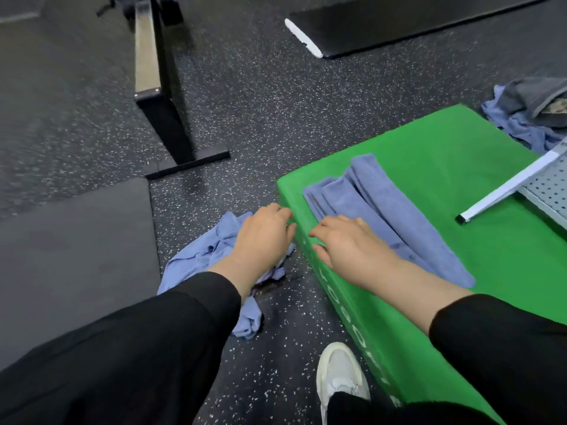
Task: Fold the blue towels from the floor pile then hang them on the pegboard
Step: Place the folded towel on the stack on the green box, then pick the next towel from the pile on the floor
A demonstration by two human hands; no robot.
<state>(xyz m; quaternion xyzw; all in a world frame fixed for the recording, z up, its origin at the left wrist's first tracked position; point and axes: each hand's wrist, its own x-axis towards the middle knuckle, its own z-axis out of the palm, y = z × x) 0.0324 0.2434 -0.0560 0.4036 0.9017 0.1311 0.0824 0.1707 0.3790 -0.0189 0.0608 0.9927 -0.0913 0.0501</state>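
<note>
A folded blue towel (pixel 386 207) lies in long layers on the green box (pixel 478 167). My right hand (pixel 346 243) rests flat on the towel's near end at the box's left edge, fingers spread. My left hand (pixel 264 234) hovers beside the box, fingers relaxed, above a crumpled blue towel (pixel 202 256) on the floor. I cannot tell whether it touches that towel. A corner of the perforated metal pegboard (pixel 549 188) with its white frame bar lies on the box at the right.
More blue and grey cloth (pixel 527 118) is heaped on the floor behind the box. A black bench frame (pixel 165 111) stands at the back left, and dark mats lie at the left (pixel 76 250) and at the top right. My white shoe (pixel 340 375) is below the box.
</note>
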